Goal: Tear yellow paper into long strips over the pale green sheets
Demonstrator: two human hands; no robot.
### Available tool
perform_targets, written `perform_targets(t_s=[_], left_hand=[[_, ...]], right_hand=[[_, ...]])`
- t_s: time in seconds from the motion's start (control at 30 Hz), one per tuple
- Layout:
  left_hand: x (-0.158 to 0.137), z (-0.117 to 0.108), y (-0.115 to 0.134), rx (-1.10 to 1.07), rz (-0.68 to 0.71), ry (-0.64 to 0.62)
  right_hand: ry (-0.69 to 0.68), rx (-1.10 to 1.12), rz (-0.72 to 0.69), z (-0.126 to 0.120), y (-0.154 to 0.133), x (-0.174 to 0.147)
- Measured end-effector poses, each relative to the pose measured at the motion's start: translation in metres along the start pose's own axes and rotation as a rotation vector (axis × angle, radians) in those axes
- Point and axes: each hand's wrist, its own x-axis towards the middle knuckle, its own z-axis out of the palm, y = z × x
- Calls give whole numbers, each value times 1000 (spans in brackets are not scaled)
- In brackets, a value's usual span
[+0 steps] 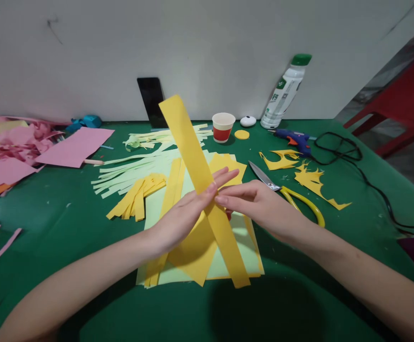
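Observation:
A long yellow paper strip (188, 142) slants across the middle of the view, raised above the paper pile. My left hand (192, 204) holds it about halfway along, thumb in front and fingers behind. From the other side, the fingertips of my right hand (253, 202) pinch the strip's edge at the same spot. Beneath both hands lie pale green sheets (247, 256) and yellow paper pieces (192, 259). Fringed yellow paper (131, 197) sits left of the pile. Scissors with yellow handles (304, 202) rest just beyond my right hand.
Behind the pile stand a paper cup (223, 128), a phone (151, 102) and a leaning bottle (285, 92). A blue glue gun (295, 140) with a black cord (378, 190) lies at right, near yellow scraps (317, 183). Pink paper (76, 147) is heaped at left.

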Motion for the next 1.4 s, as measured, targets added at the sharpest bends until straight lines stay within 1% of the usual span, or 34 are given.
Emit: perform_targets(t_s=[0.1, 0.23, 0.37, 0.47, 0.57, 0.63, 0.77, 0.9, 1.03, 1.2, 1.4], left_hand=[[0, 0, 0, 37, -32, -38], [0, -1, -1, 36, -54, -27], [1, -2, -3, -126, -35, -14], [2, -1, -4, -278, -62, 4], [3, -1, -3, -349, -80, 14], [3, -2, -2, -385, -62, 25], [4, -6, 1, -482, 36, 78], [5, -11, 3, -544, 36, 54], [5, -11, 2, -564, 43, 57], [7, -12, 1, -529, 46, 56], [11, -30, 10, -442, 171, 170]], right_hand=[[4, 31, 25, 2, 4, 2], [17, 120, 58, 6, 9, 2], [75, 152, 83, 12, 12, 3], [120, 112, 107, 17, 14, 3], [147, 73, 113, 21, 14, 2], [139, 38, 130, 25, 14, 1], [78, -20, 184, 33, 19, -1], [97, -6, 178, 37, 26, -1], [95, 50, 185, 38, 29, 0], [92, 104, 193, 40, 30, 0], [119, 214, 342, 52, 34, 0]])
